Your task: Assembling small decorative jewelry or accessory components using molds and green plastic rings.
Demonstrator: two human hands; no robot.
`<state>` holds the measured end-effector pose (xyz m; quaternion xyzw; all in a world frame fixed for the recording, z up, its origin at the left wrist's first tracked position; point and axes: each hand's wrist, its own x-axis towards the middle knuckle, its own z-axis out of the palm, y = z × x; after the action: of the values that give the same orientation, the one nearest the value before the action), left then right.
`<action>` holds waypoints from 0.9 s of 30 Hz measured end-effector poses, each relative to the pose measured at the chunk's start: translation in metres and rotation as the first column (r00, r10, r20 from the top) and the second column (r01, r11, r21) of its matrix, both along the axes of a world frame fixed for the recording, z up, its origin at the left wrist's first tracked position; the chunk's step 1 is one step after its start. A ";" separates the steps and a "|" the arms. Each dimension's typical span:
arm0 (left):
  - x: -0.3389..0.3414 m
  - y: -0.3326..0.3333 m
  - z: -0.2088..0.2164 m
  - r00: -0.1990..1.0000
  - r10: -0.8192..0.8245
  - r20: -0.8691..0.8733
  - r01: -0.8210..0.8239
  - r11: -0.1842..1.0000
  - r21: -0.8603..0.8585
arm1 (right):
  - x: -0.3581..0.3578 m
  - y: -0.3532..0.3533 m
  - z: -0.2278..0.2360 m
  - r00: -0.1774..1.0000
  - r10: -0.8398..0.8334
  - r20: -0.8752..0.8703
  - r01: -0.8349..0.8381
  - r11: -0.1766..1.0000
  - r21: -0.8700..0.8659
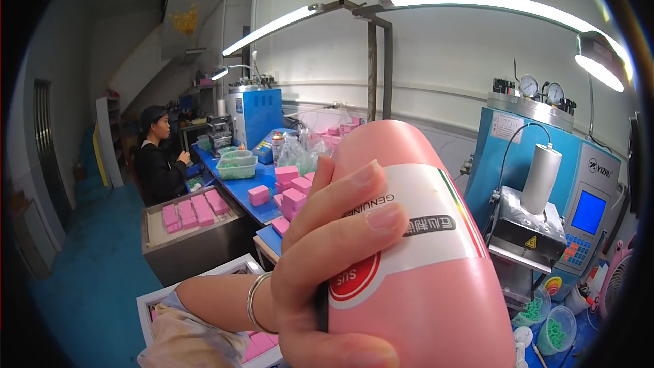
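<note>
Pink blocks sit on the counter behind a view-blocking pink bottle that your left grip (thumb lowest) wraps around.

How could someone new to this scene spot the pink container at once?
Find the big blue machine with round gauges at the right. Left of it in the picture, close to the camera, the left hand grips the pink container. Unlike the small pink blocks behind, it is large, rounded and glossy, with a white label band.
</note>
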<state>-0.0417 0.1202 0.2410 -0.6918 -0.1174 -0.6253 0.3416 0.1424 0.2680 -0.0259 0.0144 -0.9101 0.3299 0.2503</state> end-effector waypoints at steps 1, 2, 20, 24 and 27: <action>0.000 0.000 0.000 1.000 0.000 0.003 0.000 1.000 0.000 | 0.000 0.000 -0.002 1.000 0.000 -0.001 0.000 1.000 -0.001; 0.000 -0.001 0.000 1.000 0.001 0.005 -0.001 1.000 0.000 | 0.000 0.001 -0.004 1.000 -0.009 -0.004 0.009 1.000 0.015; -0.003 -0.009 -0.005 0.998 0.015 0.061 -0.016 1.000 0.009 | -0.001 -0.001 0.001 0.999 -0.024 -0.027 0.025 0.999 0.025; -0.005 -0.010 -0.005 0.997 0.019 0.073 -0.020 1.000 0.010 | -0.002 -0.001 0.001 1.000 -0.016 -0.007 0.016 1.000 0.004; -0.005 -0.012 -0.004 0.997 0.019 0.080 -0.019 1.000 0.010 | -0.002 0.002 -0.008 0.999 -0.030 -0.017 0.031 0.999 0.028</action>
<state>-0.0471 0.1086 0.2365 -0.6630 -0.1341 -0.6499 0.3464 0.1400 0.2697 -0.0336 0.0069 -0.9126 0.3132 0.2628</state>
